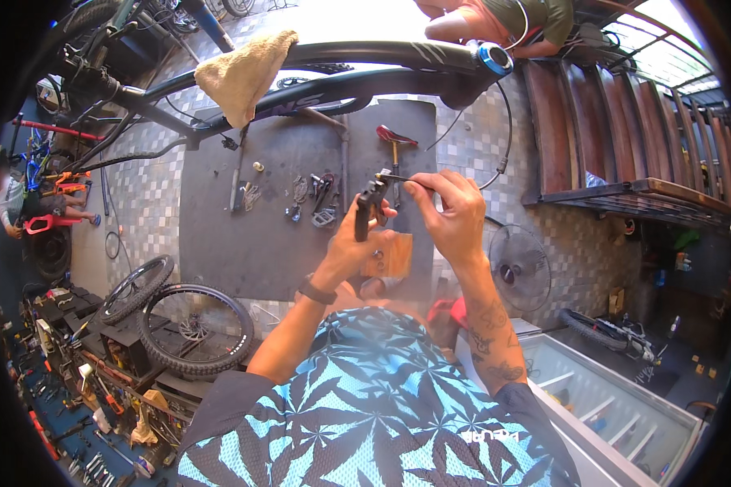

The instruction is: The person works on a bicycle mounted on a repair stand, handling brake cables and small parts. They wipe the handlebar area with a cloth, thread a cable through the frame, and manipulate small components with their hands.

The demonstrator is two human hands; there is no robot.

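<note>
It's a bike wkshp, w/ a frame, loose wheels & assorted hand tools.

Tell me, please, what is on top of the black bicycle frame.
A tan cloth hangs over the black bicycle frame; the tubing directly beneath it is hidden.

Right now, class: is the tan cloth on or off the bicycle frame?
On: the tan cloth lies draped over the bicycle frame, covering part of its tubing.
</note>
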